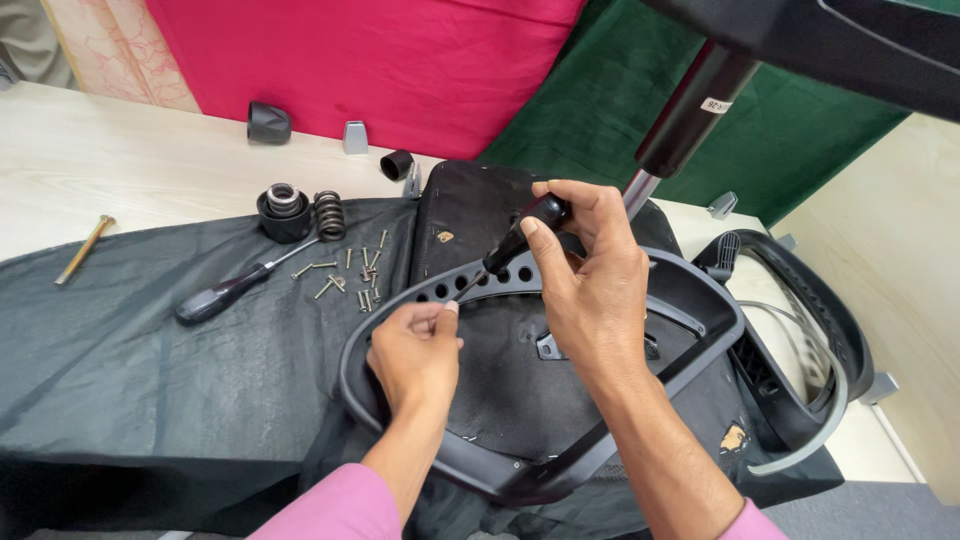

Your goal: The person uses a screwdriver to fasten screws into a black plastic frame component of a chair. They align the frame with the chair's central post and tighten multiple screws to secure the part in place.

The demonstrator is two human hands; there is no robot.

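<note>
Nearest the camera, two bare forearms in pink sleeves reach over a dark plastic chair frame (pixel 700 300) lying on an upturned black seat base (pixel 500 380). The left hand (pixel 415 355) rests on the frame's perforated bar, thumb and forefinger pressed together as if pinching something small at the driver's tip; what it is cannot be made out. The right hand (pixel 585 275) curls its fingers tightly around the black handle of a screwdriver (pixel 510 245), which is angled down into the bar. The frame looks stiff, light and smooth, and its thick rim is probably the best place to grip it.

Further off, on a black cloth (pixel 120 360), lie loose screws (pixel 350 270), a second screwdriver (pixel 235 288), a coil spring (pixel 329 213) and a black cup-shaped holder (pixel 283 212) with a metal ring inside. A brass-coloured bolt (pixel 84 250) lies on the pale table (pixel 120 150).
</note>
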